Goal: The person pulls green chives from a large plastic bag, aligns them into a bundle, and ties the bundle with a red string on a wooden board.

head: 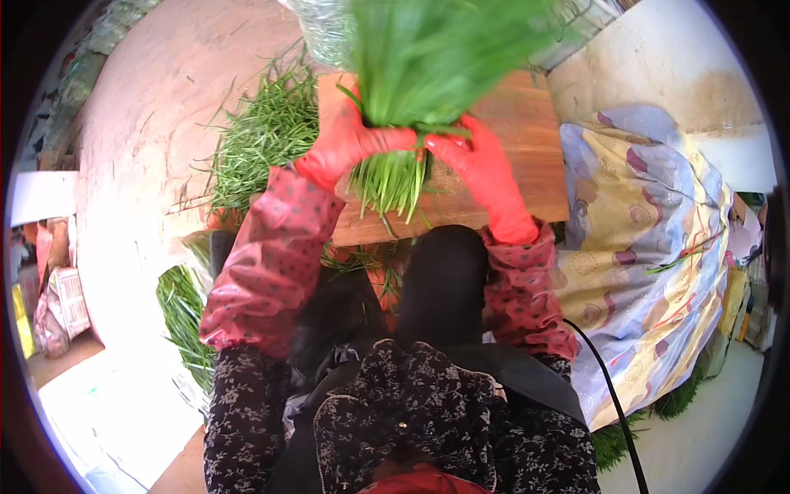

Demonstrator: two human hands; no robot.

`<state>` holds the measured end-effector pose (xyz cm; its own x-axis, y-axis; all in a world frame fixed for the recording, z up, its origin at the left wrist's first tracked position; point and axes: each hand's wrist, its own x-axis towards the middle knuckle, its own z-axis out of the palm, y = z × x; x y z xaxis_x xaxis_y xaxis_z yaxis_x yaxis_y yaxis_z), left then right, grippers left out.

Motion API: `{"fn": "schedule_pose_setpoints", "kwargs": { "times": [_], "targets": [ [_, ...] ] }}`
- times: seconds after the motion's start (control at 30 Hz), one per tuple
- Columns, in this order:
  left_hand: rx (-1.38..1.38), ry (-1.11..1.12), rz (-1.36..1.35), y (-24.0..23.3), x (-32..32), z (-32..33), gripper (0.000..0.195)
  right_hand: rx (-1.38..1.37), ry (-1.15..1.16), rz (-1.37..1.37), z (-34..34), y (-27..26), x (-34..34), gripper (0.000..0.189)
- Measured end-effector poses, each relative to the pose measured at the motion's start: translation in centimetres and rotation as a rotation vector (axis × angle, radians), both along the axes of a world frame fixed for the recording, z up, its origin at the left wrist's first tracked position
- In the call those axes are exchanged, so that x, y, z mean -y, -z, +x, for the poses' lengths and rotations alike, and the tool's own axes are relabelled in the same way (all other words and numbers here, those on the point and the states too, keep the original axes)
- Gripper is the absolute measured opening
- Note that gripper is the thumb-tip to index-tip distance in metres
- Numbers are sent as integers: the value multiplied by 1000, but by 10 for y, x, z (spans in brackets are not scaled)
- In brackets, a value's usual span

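My left hand [345, 145], in a red rubber glove, grips a thick bunch of garlic chives [426, 68] around its lower part. My right hand [481, 160], gloved the same way, holds a green leaf strand [445, 129] that crosses the bunch at its right side. The thumbs almost meet in front of it. Pale cut-looking stem ends [389, 185] point towards me over a wooden board [512, 179]. The long leaves fan out away from me and are blurred. Whether the strand goes all around the bunch is hidden.
Loose green leaves [265, 136] are heaped left of the board. More chives [185, 327] lie by my left sleeve. A patterned cloth [642, 247] covers a bulky pile at right, with greens [617, 441] beneath its edge. A black cable [608, 376] runs beside me. A clear plastic bag [324, 31] stands beyond the board.
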<state>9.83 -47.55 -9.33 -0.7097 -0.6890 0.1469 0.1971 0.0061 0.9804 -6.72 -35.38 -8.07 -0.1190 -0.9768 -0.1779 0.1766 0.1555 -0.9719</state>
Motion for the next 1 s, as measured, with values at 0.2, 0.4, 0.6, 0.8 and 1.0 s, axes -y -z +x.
{"fn": "schedule_pose_setpoints", "kwargs": {
  "times": [0.2,0.4,0.6,0.8,1.0],
  "targets": [
    [-587,-297,443,5,16,58,51,-186,102,-376,27,-42,8,39],
    [-825,-442,548,4,-2,88,58,-582,132,-340,80,-58,-56,60],
    [-833,-449,569,9,-21,111,68,-392,-5,-144,132,-56,-51,34],
    [-855,-360,716,24,-22,142,87,-277,-340,228,133,-26,-127,16],
    [-855,-321,702,19,-47,122,84,-570,23,51,157,-49,-109,29]
  ]
}}
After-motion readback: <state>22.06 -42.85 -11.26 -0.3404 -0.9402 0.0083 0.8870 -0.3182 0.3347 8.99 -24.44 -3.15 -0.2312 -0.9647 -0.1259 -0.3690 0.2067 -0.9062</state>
